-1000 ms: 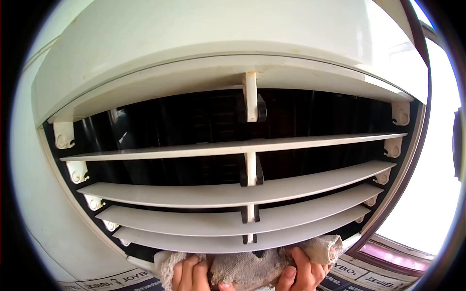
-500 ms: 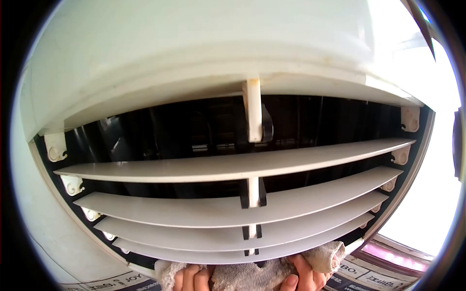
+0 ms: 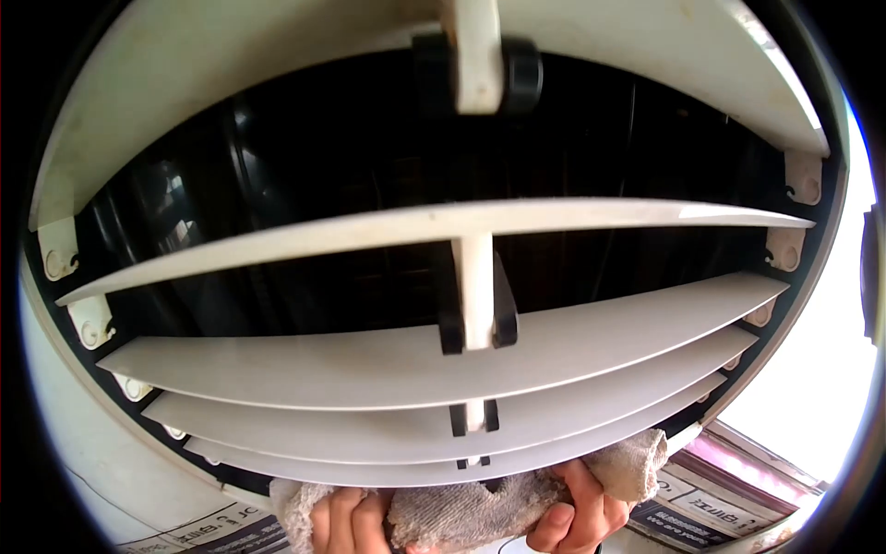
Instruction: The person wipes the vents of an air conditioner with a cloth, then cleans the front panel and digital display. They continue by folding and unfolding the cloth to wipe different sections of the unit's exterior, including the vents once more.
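- Closer now than a second ago, the head camera has pushed in on the air-conditioner vent [image 3: 129, 517], whose white louvres [image 3: 443, 355] fill the view while both hands stay low in it.
- Left hand [image 3: 346, 524] and right hand [image 3: 577, 517] sit a little apart, each clenched on a grey cleaning cloth [image 3: 461, 512] bunched between them.
- Cloth and fingers press against the lowest louvre [image 3: 415, 471], directly above the knuckles; the black-clipped centre link bar [image 3: 475, 295] rises from just above the hands.
- Judged from this, the wiping of the bottom slat is in hand; the next move seems to call for sliding the cloth along the slat's length without bending the thin plastic.
- Printed cardboard [image 3: 701, 503] lies beside the right hand, below the vent.
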The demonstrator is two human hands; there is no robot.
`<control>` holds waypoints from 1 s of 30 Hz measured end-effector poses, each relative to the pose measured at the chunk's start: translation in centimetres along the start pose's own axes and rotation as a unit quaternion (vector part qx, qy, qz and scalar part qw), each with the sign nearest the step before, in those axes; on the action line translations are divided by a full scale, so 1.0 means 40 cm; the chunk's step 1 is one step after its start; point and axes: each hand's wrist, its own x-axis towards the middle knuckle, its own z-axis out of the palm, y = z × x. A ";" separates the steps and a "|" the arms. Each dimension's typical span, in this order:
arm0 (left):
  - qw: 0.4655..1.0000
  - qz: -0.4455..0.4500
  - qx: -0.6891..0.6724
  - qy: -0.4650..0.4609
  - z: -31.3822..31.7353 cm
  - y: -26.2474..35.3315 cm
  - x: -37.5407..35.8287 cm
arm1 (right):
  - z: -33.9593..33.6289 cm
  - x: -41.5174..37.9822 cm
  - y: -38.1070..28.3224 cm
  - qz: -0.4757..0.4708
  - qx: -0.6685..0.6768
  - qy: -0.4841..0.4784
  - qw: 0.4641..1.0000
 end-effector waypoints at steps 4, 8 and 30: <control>1.000 0.002 0.010 0.014 0.006 0.002 -0.001 | -0.004 -0.009 0.001 -0.001 -0.014 -0.018 1.000; 1.000 0.004 -0.016 0.025 0.009 0.011 0.003 | 0.013 -0.013 -0.008 0.060 -0.004 0.011 0.998; 0.995 0.043 0.002 0.088 0.031 0.007 0.000 | 0.015 0.017 -0.019 0.011 0.004 0.073 0.997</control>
